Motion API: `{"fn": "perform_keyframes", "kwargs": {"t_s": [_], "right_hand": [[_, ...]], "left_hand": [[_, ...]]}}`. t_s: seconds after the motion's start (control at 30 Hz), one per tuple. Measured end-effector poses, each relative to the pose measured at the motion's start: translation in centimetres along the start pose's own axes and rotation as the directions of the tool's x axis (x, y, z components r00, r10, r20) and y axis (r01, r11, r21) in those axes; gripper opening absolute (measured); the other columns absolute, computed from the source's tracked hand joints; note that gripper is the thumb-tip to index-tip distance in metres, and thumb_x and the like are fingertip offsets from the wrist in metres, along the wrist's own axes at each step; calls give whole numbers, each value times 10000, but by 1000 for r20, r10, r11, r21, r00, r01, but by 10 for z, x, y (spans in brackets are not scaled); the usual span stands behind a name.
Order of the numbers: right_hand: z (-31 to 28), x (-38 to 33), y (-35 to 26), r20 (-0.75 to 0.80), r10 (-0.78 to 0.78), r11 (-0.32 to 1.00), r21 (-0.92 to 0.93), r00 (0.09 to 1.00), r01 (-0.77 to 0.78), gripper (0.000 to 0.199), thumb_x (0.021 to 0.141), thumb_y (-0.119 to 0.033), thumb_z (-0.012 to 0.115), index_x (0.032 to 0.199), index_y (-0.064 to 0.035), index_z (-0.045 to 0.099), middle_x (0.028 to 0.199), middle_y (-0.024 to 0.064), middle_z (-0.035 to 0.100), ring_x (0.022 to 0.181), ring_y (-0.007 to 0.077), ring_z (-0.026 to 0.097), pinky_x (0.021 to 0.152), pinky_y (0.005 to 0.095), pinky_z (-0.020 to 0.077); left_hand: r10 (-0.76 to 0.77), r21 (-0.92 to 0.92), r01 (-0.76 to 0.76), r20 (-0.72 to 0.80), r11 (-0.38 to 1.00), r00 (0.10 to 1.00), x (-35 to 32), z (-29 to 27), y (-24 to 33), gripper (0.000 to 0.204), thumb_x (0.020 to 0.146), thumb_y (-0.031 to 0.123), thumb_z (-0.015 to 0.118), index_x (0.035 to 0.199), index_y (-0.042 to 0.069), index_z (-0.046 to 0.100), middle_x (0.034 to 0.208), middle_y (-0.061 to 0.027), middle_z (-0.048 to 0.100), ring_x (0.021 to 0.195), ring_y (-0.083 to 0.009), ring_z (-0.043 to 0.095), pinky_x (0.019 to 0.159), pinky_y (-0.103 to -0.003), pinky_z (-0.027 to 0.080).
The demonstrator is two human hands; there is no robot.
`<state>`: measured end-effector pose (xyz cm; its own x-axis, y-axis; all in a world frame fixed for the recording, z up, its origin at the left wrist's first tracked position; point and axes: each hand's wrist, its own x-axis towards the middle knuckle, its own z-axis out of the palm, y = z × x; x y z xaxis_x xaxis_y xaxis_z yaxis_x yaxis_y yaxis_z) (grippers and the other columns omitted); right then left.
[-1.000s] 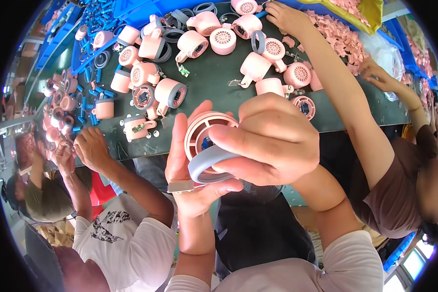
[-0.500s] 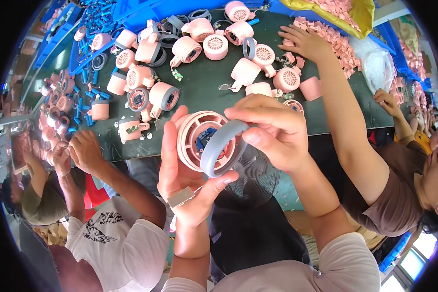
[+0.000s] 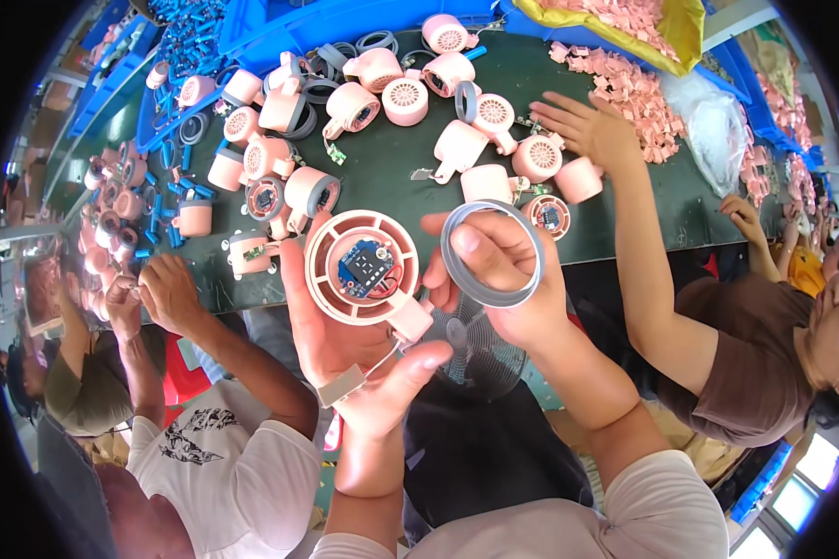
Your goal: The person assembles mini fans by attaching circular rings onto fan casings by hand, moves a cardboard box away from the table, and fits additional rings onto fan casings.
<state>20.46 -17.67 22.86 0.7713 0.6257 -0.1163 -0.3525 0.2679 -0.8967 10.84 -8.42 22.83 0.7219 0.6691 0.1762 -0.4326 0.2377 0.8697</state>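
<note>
My left hand [image 3: 345,349] holds a round pink fan housing [image 3: 314,270], its open face turned up. Inside, behind a ring of spokes, sits a blue circuit board [image 3: 364,268] with red wires. A short pink neck [image 3: 410,319] points down toward my left thumb. A thin wire runs from it to a small flat pale plate [image 3: 342,384] lying against my palm. My right hand [image 3: 527,312] grips a grey ring [image 3: 487,295], with fingers and thumb through and around it. The ring is apart from the housing, on its right.
Several pink housings [image 3: 405,101] and grey rings [image 3: 376,40] lie on the dark green table [image 3: 382,172]. Blue cylinders [image 3: 194,56] and small pink pieces [image 3: 634,102] are heaped at the back. Co-workers' hands [image 3: 592,130] are at both sides. A black fan [image 3: 485,349] stands below the table edge.
The grey ring has moved off the housing's face to the right. The housing has turned so its face and board show fully. The right co-worker's hand has shifted nearer.
</note>
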Motion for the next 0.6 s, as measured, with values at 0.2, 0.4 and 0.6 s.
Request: {"fn": "perform_keyframes", "kwargs": {"t_s": [0.2,0.4,0.6], "right_hand": [[-8,-2,-4,77,136,977,157,988,-147,338,931,-242,497,1037,70,576,701,109,624,548,154,584,471,254,469],[-13,-4,-8,118,172,960,201,978,-193,310,937,-215,491,1065,56,571,725,91,621,577,138,583,500,239,467],[-25,2,-19,121,-318,861,-378,940,340,204,919,-119,500,1038,-2,617,751,43,575,645,115,521,595,227,410]], "left_hand": [[-24,157,34,-66,987,998,-3,6,4,913,729,8,692,1429,29,106,1358,-196,348,1095,-271,515,811,-361,520],[-58,123,68,-79,990,995,-7,10,8,866,732,0,680,1414,5,146,1348,-199,370,1043,-249,555,748,-303,547],[-233,-30,235,40,972,972,-7,-4,-4,851,707,-13,688,1396,-22,187,1312,-195,412,1074,-255,548,815,-313,536]]}}
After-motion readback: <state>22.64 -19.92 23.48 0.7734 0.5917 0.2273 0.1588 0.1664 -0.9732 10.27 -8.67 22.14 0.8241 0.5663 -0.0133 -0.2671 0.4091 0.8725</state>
